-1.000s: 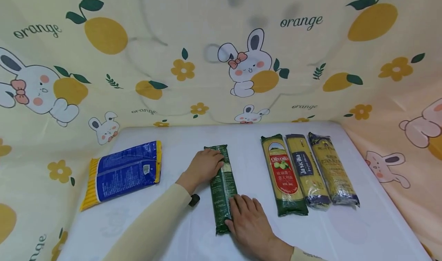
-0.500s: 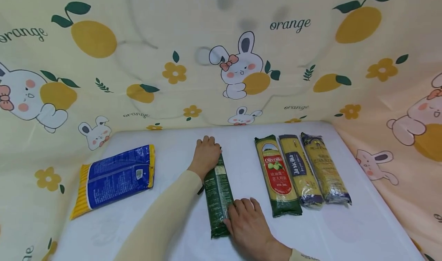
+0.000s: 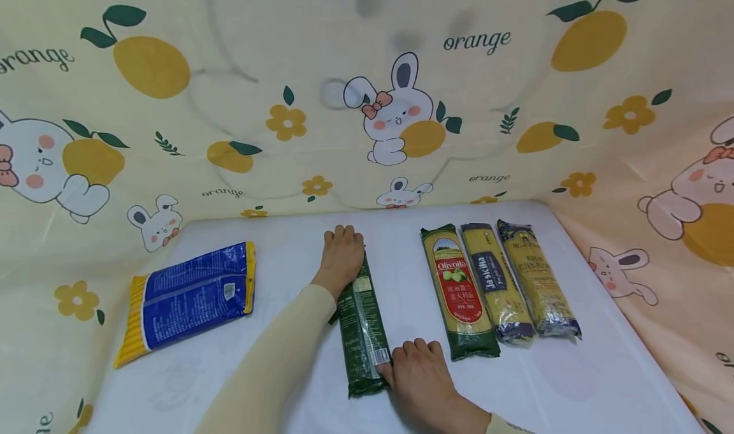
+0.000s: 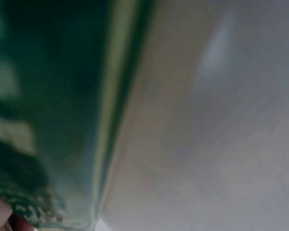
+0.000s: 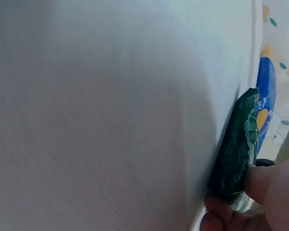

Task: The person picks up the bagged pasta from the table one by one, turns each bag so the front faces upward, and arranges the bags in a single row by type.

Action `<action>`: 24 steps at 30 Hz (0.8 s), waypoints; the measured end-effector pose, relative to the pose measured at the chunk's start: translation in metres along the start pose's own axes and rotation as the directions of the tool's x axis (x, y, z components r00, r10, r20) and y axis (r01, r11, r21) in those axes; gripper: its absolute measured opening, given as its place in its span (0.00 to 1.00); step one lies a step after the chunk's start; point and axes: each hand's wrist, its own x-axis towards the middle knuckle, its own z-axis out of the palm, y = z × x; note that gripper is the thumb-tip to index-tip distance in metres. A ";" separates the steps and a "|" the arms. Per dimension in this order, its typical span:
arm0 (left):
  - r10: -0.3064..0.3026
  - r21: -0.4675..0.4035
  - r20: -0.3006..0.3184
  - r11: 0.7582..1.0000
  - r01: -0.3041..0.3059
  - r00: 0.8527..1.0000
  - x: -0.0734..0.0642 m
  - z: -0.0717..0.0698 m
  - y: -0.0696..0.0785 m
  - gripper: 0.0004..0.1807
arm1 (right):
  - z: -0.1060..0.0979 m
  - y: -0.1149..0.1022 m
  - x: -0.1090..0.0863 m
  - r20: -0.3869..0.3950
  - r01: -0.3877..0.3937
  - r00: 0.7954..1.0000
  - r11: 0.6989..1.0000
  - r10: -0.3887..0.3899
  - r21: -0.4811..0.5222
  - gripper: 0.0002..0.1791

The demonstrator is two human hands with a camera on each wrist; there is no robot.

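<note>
**Green pack held at both ends**

The green pack lies lengthwise on the white table, between the two hands. The left hand curls over its far end, covering it; the right hand pinches its near right edge, thumb on one side and fingers on the other. The hands are well apart. Whether the held edges are raised, I cannot tell.

The pack is long, narrow and dark green, with a glossy strip down its length, small pale print, a barcode near its near end and a flat, crinkled end seal. Its film is shiny plastic.

Left of the green pack is a blue bag, wide and flat, with yellow ends. Right of it, three slim, wrinkled plastic packs stand in a row: red-label pack, blue-label pack, gold pack. Beyond it hangs soft printed cloth.
</note>
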 end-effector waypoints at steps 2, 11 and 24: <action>0.009 -0.007 -0.042 1.000 -0.009 0.999 -0.001 -0.003 0.000 0.17 | 0.000 0.000 0.001 0.026 -0.014 1.000 0.998 0.013 0.057 0.24; 0.034 -0.051 -0.423 0.997 -0.062 0.905 0.000 -0.060 0.000 0.15 | -0.014 0.007 0.013 -0.157 0.063 0.986 0.998 -0.059 0.025 0.15; 0.062 -0.125 -0.576 0.979 -0.162 0.815 0.001 -0.134 0.009 0.08 | -0.015 0.024 0.032 -0.366 0.153 0.906 0.971 -0.213 -0.186 0.14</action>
